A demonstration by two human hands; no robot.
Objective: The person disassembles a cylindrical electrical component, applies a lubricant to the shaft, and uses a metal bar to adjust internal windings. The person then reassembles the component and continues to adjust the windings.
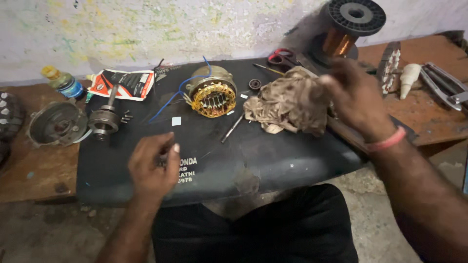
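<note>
**My right hand at the rag, my left pinched shut over the mat**

My right hand (356,100) hangs over the right edge of the crumpled brown rag (290,102), fingers loosely curled and a little apart; it blurs, and I cannot tell whether the fingertips grip the cloth or only brush it. The rag lies bunched on the black mat (273,156), to the left of that hand and just under it, spreading mostly left to right. This is clearly the nearer hand to it.

My left hand (153,168) sits low at the near side of the mat, well apart from the rag. Its thumb and fingertips are drawn together as if on something small, but whatever is between them is too small for me to make out.

Beyond my left hand, up and to the right, the wound stator (212,92) with its yellow-orange windings and blue lead rests on the mat, just left of the rag. A thin metal rod (232,128) lies slantwise between stator and rag. The rotor with its shaft (105,119) stands at the mat's left edge, beside a round metal end cover (53,124) on the wooden bench. Red-handled scissors (282,57) and a spool of copper wire (348,29) sit behind the rag
</note>
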